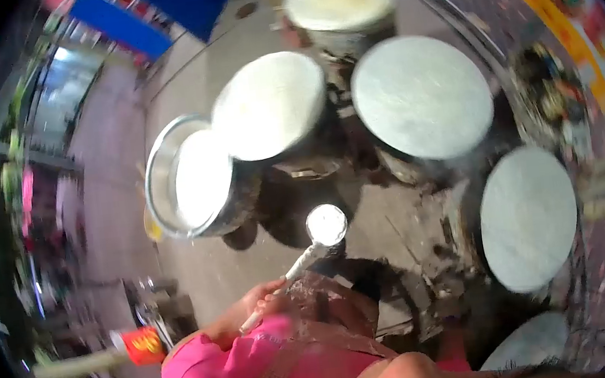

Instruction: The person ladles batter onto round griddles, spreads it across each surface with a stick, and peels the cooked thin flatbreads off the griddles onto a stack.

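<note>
My left hand is closed around the handle of a ladle whose shaft is coated white. At its far end the round bowl looks full of something bright white. The ladle is in the air above the floor, between the large drums and my body. Nearest to it on the left stands a metal pot with a shiny rim and a white surface inside. My right hand is not visible.
Several large drums with flat pale round tops, such as a middle one and a right one, stand around. Another top is farther right. A red packet is by my elbow. Blue panels rise behind.
</note>
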Demonstrator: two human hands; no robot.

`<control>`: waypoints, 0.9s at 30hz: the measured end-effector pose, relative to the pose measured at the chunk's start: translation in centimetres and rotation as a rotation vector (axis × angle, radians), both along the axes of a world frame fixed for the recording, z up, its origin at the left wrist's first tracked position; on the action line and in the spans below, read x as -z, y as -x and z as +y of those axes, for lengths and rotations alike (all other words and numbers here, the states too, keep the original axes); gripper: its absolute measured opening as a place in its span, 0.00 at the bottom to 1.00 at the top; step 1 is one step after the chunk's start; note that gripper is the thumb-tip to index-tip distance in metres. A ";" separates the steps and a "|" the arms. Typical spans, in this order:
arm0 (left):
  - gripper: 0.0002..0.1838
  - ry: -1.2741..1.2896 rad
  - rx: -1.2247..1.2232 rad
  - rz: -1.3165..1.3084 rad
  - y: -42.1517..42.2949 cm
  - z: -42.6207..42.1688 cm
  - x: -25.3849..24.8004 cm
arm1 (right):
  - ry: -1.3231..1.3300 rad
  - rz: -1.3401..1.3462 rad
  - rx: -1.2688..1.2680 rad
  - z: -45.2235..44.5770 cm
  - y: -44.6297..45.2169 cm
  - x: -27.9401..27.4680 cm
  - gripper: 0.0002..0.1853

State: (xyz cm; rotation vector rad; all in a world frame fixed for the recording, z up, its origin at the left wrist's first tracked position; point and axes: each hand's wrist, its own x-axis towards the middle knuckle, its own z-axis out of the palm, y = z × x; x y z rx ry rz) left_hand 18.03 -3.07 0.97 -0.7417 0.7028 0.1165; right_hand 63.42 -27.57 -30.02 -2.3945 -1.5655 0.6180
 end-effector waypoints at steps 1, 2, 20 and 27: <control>0.26 0.012 -0.038 -0.005 0.4 -0.4 0.0 | -0.077 0.059 -0.114 3.9 1.9 -0.6 0.13; 0.27 0.033 -0.066 -0.015 1.2 -0.9 0.0 | -0.106 0.112 -0.190 7.7 4.4 -1.4 0.13; 0.25 0.006 -0.711 0.196 21.4 -6.5 -1.5 | -0.146 -0.459 -1.343 57.6 28.0 -24.9 0.20; 0.27 -0.026 -1.002 -0.009 13.9 -4.8 0.4 | -0.633 -0.144 -1.126 69.8 23.6 -26.2 0.17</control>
